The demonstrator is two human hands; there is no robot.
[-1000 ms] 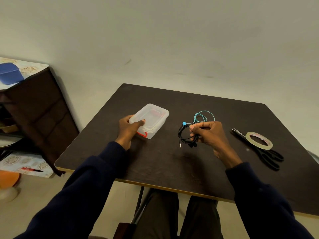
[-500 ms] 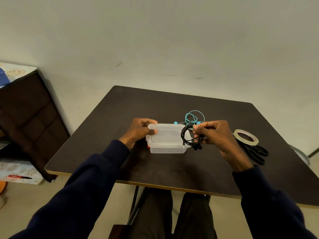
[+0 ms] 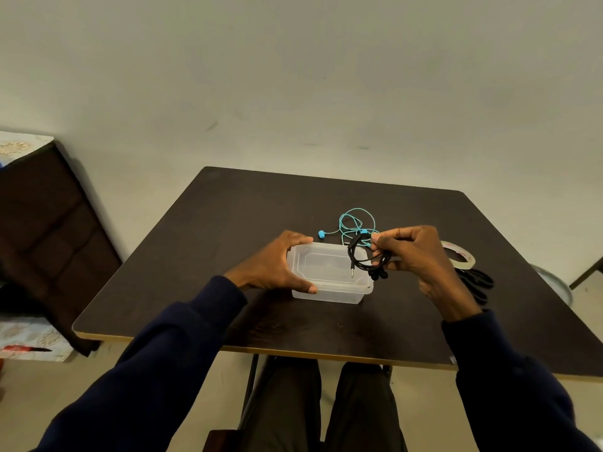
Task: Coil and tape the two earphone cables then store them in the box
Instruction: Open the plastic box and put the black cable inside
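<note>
Two hands are noted over the dark table (image 3: 228, 223). The clear box (image 3: 329, 272) is gripped at its left end by the left hand (image 3: 277, 265), fingers curled. The coiled black earphone cable (image 3: 360, 260) is pinched by the right hand (image 3: 421, 256) above the box's right end. The teal earphone cable (image 3: 354, 223) is laid loose just behind

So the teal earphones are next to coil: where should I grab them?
Pinch the teal earphones at their bunched loops, from above, behind the box. They lie flat on the table, and the lone earbud trailing left would likely just drag the tangle.
</note>
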